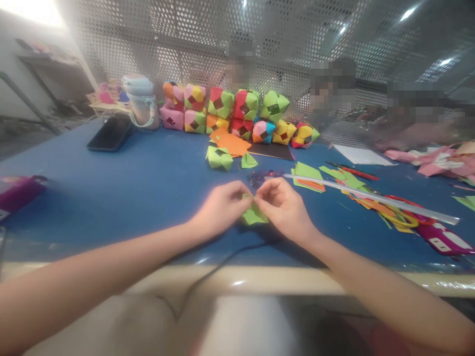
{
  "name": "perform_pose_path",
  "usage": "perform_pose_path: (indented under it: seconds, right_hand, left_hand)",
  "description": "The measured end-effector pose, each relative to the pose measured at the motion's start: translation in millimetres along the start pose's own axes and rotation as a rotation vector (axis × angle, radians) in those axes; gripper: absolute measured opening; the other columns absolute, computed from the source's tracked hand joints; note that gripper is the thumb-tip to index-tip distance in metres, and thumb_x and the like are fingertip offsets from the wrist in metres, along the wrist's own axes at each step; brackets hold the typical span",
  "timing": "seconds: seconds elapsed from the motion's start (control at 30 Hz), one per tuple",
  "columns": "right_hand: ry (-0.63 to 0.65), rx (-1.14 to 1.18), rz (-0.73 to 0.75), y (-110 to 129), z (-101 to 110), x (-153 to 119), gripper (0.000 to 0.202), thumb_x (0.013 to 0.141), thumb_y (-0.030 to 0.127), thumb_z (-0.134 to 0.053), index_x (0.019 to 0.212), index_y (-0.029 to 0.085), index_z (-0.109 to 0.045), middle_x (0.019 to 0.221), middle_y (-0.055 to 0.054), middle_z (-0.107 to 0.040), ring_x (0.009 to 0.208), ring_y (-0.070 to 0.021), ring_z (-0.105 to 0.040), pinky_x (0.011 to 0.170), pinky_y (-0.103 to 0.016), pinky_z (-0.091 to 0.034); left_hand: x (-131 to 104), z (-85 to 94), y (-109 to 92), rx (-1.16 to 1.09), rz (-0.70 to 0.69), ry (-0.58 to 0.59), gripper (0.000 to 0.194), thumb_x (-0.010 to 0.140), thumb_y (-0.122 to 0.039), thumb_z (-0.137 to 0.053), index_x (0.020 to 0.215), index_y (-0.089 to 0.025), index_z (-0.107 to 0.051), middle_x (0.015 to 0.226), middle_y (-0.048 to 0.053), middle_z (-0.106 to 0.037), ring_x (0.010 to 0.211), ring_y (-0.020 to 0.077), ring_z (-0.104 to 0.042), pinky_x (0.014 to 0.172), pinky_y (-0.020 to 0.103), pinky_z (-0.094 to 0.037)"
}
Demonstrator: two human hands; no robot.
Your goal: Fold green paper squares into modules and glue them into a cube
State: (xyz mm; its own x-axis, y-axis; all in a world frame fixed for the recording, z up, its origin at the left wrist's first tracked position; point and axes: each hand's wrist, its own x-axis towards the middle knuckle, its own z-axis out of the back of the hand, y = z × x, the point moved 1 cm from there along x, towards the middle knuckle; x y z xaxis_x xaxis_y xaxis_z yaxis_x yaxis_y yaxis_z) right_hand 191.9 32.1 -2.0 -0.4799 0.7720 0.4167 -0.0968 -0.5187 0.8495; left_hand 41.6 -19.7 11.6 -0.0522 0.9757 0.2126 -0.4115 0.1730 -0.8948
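Note:
Between my hands is a small green folded paper (pixel 255 213), low over the blue table. My left hand (pixel 227 205) pinches its upper left edge with thumb and fingers. From the other side my right hand (pixel 282 203) pinches the same paper near its top, the thumb tips almost meeting. Just beyond lie a green folded paper ball (pixel 219 158) and a small green folded triangle (pixel 249 160). Part of the held paper is hidden by my fingers.
Two rows of colourful paper balls (pixel 220 102) stand at the back. A phone (pixel 110 133) and a cup (pixel 141 101) are at left. Paper squares (pixel 308 173), a clear glue stick (pixel 371 194), scissors (pixel 404 210) and paper scraps lie right. A cable (pixel 222 258) crosses the front edge.

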Motion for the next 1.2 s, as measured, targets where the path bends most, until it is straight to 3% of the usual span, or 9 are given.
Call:
perform_pose_path:
  seconds: [0.2, 0.47, 0.7, 0.93, 1.1, 1.2]
  right_hand:
    - [0.015, -0.003, 0.011, 3.3, 0.2, -0.5, 0.017, 0.078, 0.028, -0.064, 0.082, 0.021, -0.049, 0.075, 0.0, -0.057, 0.068, -0.0117, -0.056, 0.064, -0.026, -0.049]
    - [0.034, 0.075, -0.013, -3.7, -0.9, 1.0, 0.018, 0.077, 0.026, -0.065, 0.089, 0.021, -0.052, 0.082, -0.001, -0.061, 0.076, -0.0133, -0.06, 0.068, -0.027, -0.051]
    - [-0.001, -0.025, 0.012, -1.2, 1.3, 1.4, 0.01, 0.077, 0.021, -0.06, 0.083, 0.02, -0.053, 0.076, 0.0, -0.061, 0.07, -0.0126, -0.06, 0.065, -0.026, -0.05]
    - [0.008, -0.058, 0.012, -3.3, 1.4, -0.8, 0.019, 0.079, 0.028, -0.061, 0.095, 0.02, -0.054, 0.089, -0.004, -0.066, 0.077, -0.0155, -0.063, 0.066, -0.028, -0.052]
    - [0.033, -0.14, 0.004, -4.0, 1.9, 0.1, 0.019, 0.079, 0.035, -0.061, 0.091, 0.02, -0.057, 0.073, -0.001, -0.064, 0.064, -0.0153, -0.061, 0.059, -0.028, -0.05]
    - [0.069, -0.169, 0.0, -7.0, 2.3, 0.1, 0.024, 0.08, 0.04, -0.061, 0.092, 0.02, -0.059, 0.075, -0.002, -0.065, 0.065, -0.0156, -0.06, 0.058, -0.027, -0.048]
  left_hand:
    - [0.5, -0.9, 1.0, -0.003, 0.013, 0.027, 0.01, 0.075, -0.019, -0.052, 0.074, -0.015, -0.061, 0.067, -0.003, -0.057, 0.061, 0.0097, -0.047, 0.058, 0.022, -0.037]
    - [2.7, 2.5, 4.6, -0.013, 0.004, -0.059, 0.01, 0.075, -0.022, -0.052, 0.073, -0.015, -0.06, 0.069, -0.001, -0.058, 0.064, 0.0108, -0.05, 0.059, 0.022, -0.039]
    - [1.3, -2.7, 6.5, -0.057, -0.004, 0.028, 0.013, 0.076, -0.026, -0.057, 0.081, -0.015, -0.06, 0.074, 0.0, -0.061, 0.065, 0.0106, -0.052, 0.06, 0.023, -0.042]
    - [-0.8, -0.1, 6.8, 0.035, -0.026, -0.08, 0.011, 0.078, -0.025, -0.054, 0.073, -0.016, -0.058, 0.07, -0.001, -0.06, 0.063, 0.0098, -0.051, 0.061, 0.023, -0.042]
    - [1.0, 0.6, 10.6, 0.002, -0.036, -0.133, 0.008, 0.078, -0.022, -0.054, 0.073, -0.016, -0.056, 0.076, 0.001, -0.063, 0.067, 0.0098, -0.055, 0.063, 0.021, -0.044]
    - [3.4, 0.6, 15.3, 0.032, -0.036, -0.14, 0.006, 0.077, -0.02, -0.054, 0.074, -0.016, -0.056, 0.078, 0.001, -0.064, 0.071, 0.0101, -0.056, 0.066, 0.021, -0.044]
